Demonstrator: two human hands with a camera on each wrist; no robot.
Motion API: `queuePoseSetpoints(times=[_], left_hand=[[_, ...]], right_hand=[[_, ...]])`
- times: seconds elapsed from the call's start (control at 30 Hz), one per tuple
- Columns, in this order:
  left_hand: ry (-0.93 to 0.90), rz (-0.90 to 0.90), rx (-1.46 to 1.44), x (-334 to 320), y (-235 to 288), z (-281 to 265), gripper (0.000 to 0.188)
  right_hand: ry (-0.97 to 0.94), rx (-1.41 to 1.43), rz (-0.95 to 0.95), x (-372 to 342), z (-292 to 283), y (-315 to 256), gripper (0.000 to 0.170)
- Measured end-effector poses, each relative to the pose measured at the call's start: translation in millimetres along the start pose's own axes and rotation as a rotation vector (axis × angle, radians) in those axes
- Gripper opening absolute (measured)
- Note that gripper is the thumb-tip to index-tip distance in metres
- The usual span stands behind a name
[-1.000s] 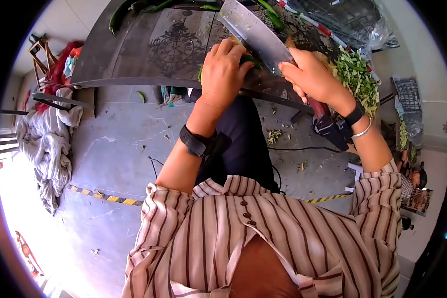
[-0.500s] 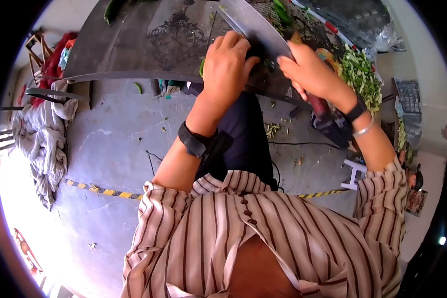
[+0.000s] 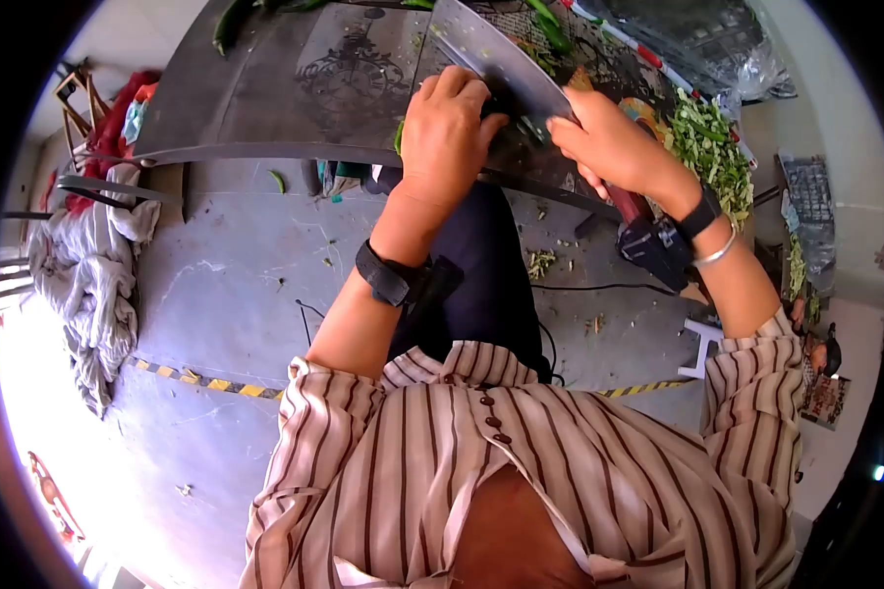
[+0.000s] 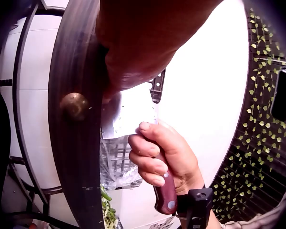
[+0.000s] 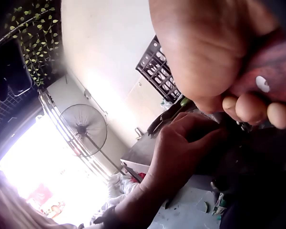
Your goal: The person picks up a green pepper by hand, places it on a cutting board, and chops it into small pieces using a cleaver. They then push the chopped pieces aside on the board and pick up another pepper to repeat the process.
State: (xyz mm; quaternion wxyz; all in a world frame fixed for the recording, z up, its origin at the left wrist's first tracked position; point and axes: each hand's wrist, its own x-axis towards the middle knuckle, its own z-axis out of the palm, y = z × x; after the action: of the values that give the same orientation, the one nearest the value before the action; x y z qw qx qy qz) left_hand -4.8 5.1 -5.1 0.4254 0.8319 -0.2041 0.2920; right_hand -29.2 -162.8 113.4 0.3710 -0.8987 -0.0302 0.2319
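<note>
My right hand (image 3: 619, 142) grips the dark red handle (image 4: 168, 193) of a cleaver (image 3: 516, 74), its broad blade slanting up and left across the table. The thumb lies at the blade's heel. Close beside the blade, my left hand (image 3: 444, 135) bends its fingers over a green pepper (image 3: 399, 135) near the table's front edge. Most of that pepper is hidden under the hand; a green end shows at its left side. In the right wrist view the left hand (image 5: 174, 148) lies low over the dark tabletop.
Chopped green pieces (image 3: 712, 147) are heaped at the table's right end. Whole green peppers (image 3: 231, 25) lie along the back, another pepper (image 3: 550, 29) beyond the blade. A plastic-wrapped crate (image 3: 702, 44) stands at the back right. Scraps (image 3: 540, 263) and a cable (image 3: 599, 287) lie on the floor.
The cleaver stays in my right hand beside my left, its blade shifting slightly. The green showing by my left thumb a second ago is now out of sight. The head view has swayed a little.
</note>
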Motion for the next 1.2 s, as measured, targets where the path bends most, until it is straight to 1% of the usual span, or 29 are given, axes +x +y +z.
queuePoseSetpoints(times=[0.1, 0.17, 0.23, 0.33, 0.4, 0.43, 0.5, 0.57, 0.6, 0.63, 0.7, 0.77, 0.83, 0.9, 0.97, 1.07, 1.1, 1.17, 1.2], left_hand=[[-0.007, 0.019, 0.013, 2, -1, -3, 0.024], [0.008, 0.036, 0.021, 1, -4, -2, 0.024], [0.013, 0.07, 0.026, 2, -5, -3, 0.024], [0.003, 0.035, 0.042, 3, -8, -2, 0.024], [0.013, 0.026, 0.023, 3, -10, -1, 0.024], [0.004, 0.01, -0.013, 2, -8, -2, 0.024], [-0.007, -0.006, -0.015, 1, -7, -2, 0.024], [0.002, 0.025, 0.023, 2, -4, -4, 0.023], [-0.005, 0.038, 0.027, 1, -5, -3, 0.023], [-0.018, 0.035, -0.004, 0, -5, -3, 0.023], [-0.014, 0.03, -0.022, 4, -8, -6, 0.023], [-0.03, -0.011, -0.016, 2, -3, -6, 0.021], [-0.024, 0.011, -0.021, 2, -6, -4, 0.022], [-0.019, 0.032, -0.034, 1, -7, -3, 0.024], [-0.043, 0.042, -0.034, 1, -11, -3, 0.025], [-0.04, 0.058, -0.04, -1, -9, -4, 0.023], [-0.042, 0.059, -0.043, -2, -9, -4, 0.023], [-0.017, 0.048, -0.068, -1, -9, -3, 0.023], [-0.012, 0.051, -0.07, 0, -8, -4, 0.023]], right_hand=[[0.068, -0.047, -0.009, 15, 3, -1, 0.014], [0.029, -0.031, -0.04, 15, 6, -3, 0.016], [0.062, -0.099, -0.053, 18, 10, -4, 0.016], [0.073, -0.075, -0.073, 12, 11, -6, 0.015], [-0.007, -0.063, -0.043, 13, 5, 1, 0.014], [0.029, -0.03, -0.033, -1, 9, -4, 0.013], [0.057, -0.049, -0.013, -5, 11, -7, 0.015], [0.005, -0.041, -0.07, 14, 6, 0, 0.015], [0.085, -0.038, -0.125, 23, 14, -2, 0.022], [0.109, -0.042, -0.142, 34, 18, -8, 0.022], [0.062, -0.095, -0.102, 39, 13, -21, 0.02], [0.069, -0.087, -0.095, 40, 12, -12, 0.02], [0.092, -0.092, -0.098, 37, 7, 3, 0.02], [0.082, 0.069, -0.074, 33, 2, 10, 0.02], [0.216, 0.244, -0.175, 19, 0, 11, 0.021], [0.326, 0.357, -0.183, 1, -9, 6, 0.023], [0.296, 0.378, -0.227, -5, -13, 8, 0.022], [0.287, 0.455, -0.188, -12, -16, 15, 0.02], [0.289, 0.45, -0.191, -17, -14, 16, 0.02]])
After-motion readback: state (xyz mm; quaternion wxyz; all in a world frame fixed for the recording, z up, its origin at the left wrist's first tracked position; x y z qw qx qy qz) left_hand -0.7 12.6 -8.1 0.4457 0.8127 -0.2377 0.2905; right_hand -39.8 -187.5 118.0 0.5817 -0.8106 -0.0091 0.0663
